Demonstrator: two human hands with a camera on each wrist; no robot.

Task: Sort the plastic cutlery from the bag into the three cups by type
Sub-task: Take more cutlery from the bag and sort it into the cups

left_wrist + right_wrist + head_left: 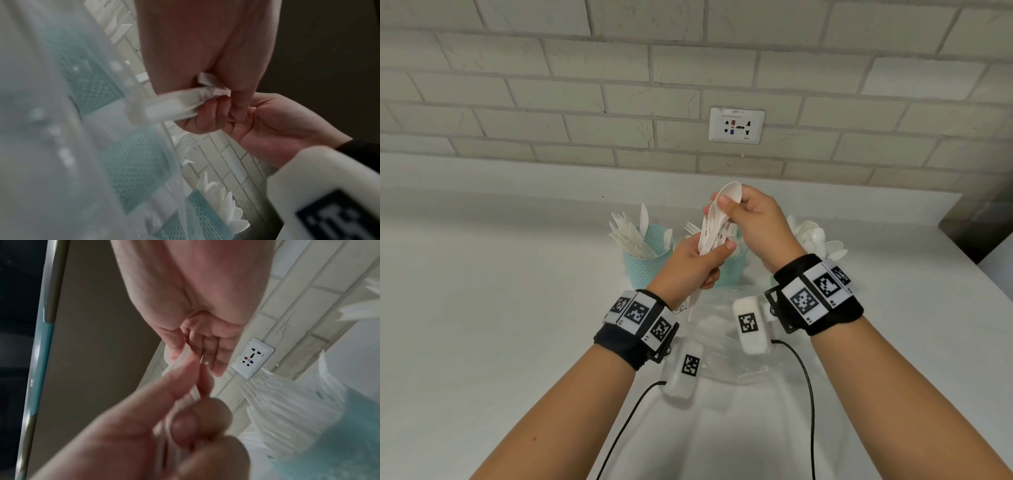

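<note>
In the head view my left hand (714, 255) grips a bundle of white plastic cutlery (710, 233) by the handles, above the cups. My right hand (726, 205) pinches the bowl of the top spoon (732, 192) in that bundle. Behind the hands stand three teal mesh cups: the left cup (650, 263) holds knives, the middle cup (734, 270) holds forks (692, 228), and spoons (815, 240) show above my right wrist, which hides their cup. The left wrist view shows the bundle (180, 102) held between both hands.
A clear plastic bag (719, 346) lies flat on the white counter (500, 291) under my wrists. A tiled wall with a socket (736, 126) rises behind the cups. A dark block (979, 222) stands at the counter's right end. Cables trail from both wrist cameras.
</note>
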